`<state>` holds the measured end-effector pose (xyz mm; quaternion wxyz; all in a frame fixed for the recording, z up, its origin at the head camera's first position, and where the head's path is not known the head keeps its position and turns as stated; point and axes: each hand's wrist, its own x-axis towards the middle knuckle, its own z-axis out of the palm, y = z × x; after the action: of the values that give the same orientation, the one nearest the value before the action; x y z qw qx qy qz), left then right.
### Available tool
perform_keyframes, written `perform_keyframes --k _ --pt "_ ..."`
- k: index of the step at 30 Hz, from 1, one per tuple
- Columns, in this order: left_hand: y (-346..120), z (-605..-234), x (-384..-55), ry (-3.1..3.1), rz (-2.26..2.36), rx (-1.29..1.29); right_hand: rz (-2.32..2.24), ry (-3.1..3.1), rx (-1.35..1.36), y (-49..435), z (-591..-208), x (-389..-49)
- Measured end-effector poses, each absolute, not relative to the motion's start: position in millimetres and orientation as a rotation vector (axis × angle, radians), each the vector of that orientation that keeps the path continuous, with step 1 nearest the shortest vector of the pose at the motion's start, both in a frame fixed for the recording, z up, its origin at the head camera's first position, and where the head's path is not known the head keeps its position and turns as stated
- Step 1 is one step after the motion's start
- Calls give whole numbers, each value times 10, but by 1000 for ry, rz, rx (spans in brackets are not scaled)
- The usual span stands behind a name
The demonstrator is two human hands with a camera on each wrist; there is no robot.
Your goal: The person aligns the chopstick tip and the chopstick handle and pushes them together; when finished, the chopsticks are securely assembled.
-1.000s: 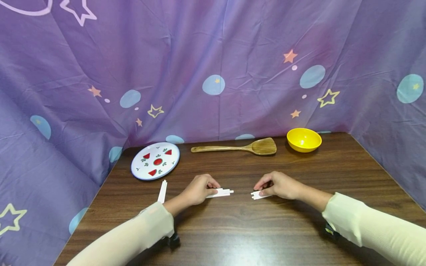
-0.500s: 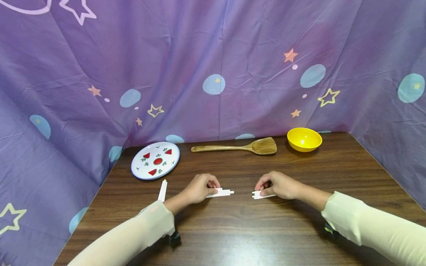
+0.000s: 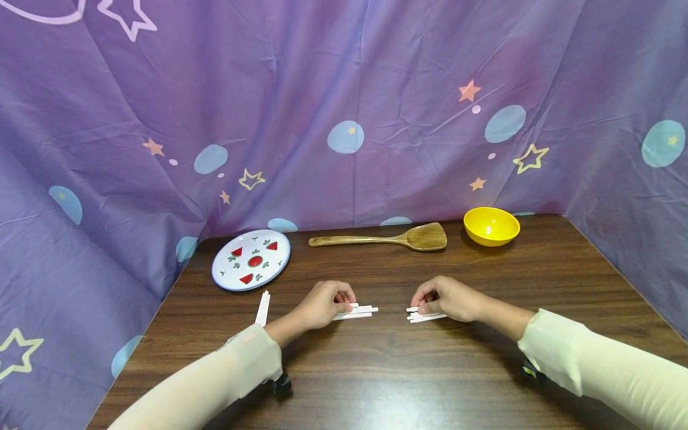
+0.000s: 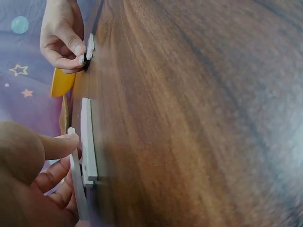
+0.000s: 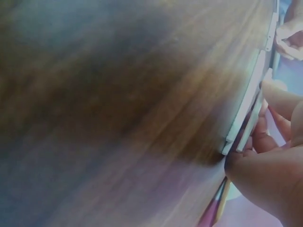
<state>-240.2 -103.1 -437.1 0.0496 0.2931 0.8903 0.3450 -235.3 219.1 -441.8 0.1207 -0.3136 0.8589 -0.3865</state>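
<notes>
In the head view my left hand [image 3: 322, 304] is over a small group of white sticks [image 3: 361, 315] at the middle of the table. Its thumb and fingers pinch one slim white stick [image 4: 78, 187], which the left wrist view shows raised off the others. Facing it, my right hand [image 3: 452, 300] pinches another white stick [image 5: 252, 120] beside a second group of white sticks [image 3: 424, 318]. The palms hide the outer ends of both groups in the head view. A third bundle of white sticks [image 3: 262, 308] lies by the left sleeve, partly covered by it.
A white plate [image 3: 226, 276] with watermelon prints lies at the back left. Along the back edge are a wooden spatula [image 3: 424, 237] and a yellow bowl [image 3: 490, 230]. A purple patterned curtain [image 3: 301, 89] hangs behind the brown wooden table [image 3: 387, 382].
In each hand one white stick has come apart from its group and lifted slightly. The hands have hardly moved, and the plate, spatula and bowl are where they were.
</notes>
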Motion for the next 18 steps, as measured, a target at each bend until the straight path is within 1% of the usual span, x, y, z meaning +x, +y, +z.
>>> perform_keyframes --k 8,14,18 --pt "-997 -4243 -2429 2715 1061 961 -1074 2587 -921 2148 -4317 -2373" --pt "-936 -4116 -2437 2622 1158 1023 -1117 2569 -897 2096 -4188 -2399" --pt "-896 -4025 -2426 2624 1187 1096 -1119 2589 -950 2038 -4089 -2413"
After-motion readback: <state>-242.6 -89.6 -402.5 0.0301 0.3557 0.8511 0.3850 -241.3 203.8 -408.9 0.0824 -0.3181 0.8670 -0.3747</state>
